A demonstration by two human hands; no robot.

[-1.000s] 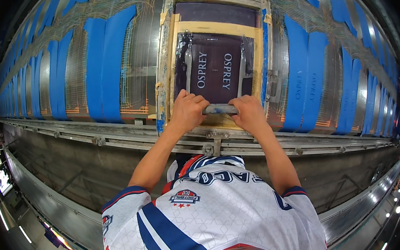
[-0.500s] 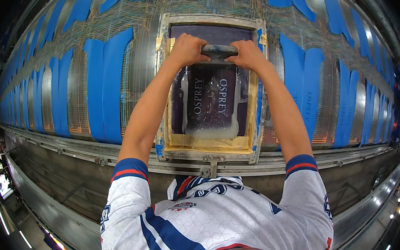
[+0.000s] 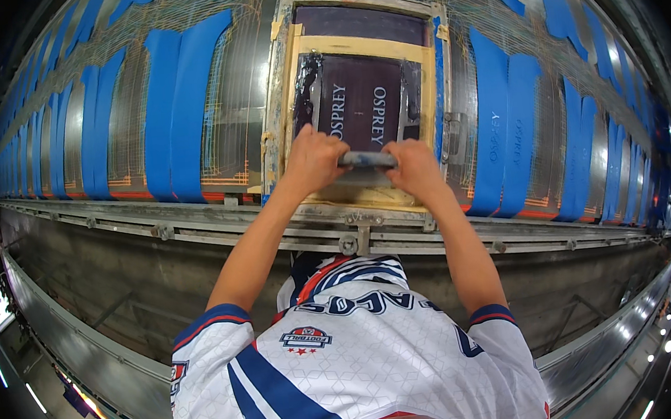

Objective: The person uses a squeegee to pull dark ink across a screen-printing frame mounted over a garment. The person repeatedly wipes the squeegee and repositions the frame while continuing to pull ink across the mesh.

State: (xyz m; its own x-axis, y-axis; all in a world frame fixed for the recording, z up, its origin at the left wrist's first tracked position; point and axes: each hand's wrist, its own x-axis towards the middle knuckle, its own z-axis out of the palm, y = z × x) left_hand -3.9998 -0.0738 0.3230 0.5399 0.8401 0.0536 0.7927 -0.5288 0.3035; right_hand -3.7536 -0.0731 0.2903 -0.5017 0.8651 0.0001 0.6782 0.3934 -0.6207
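My left hand (image 3: pixel 315 160) and my right hand (image 3: pixel 414 167) are closed on the two ends of a grey squeegee (image 3: pixel 369 159). It lies across the near part of a printing screen, whose metal frame (image 3: pixel 271 123) is lined with yellow tape. Dark purple mesh (image 3: pixel 359 76) with two columns of pale lettering shows beyond the squeegee. Wet, shiny residue (image 3: pixel 307 84) runs along the mesh's left side, with a smaller patch on the right. The squeegee's blade and the mesh right under it are hidden by the handle and my hands.
Blue cut fabric pieces (image 3: pixel 170 116) lie in rows on the long metal table, left and right of the screen, some with faint lettering. Tangled coloured lines cover the table between them. A metal rail (image 3: pixel 217 220) with clamps runs along the near edge.
Both hands have drawn the squeegee toward me, from the screen's far part to its near part. The wet pale film over the lettering is gone from the middle. The view has shifted slightly.
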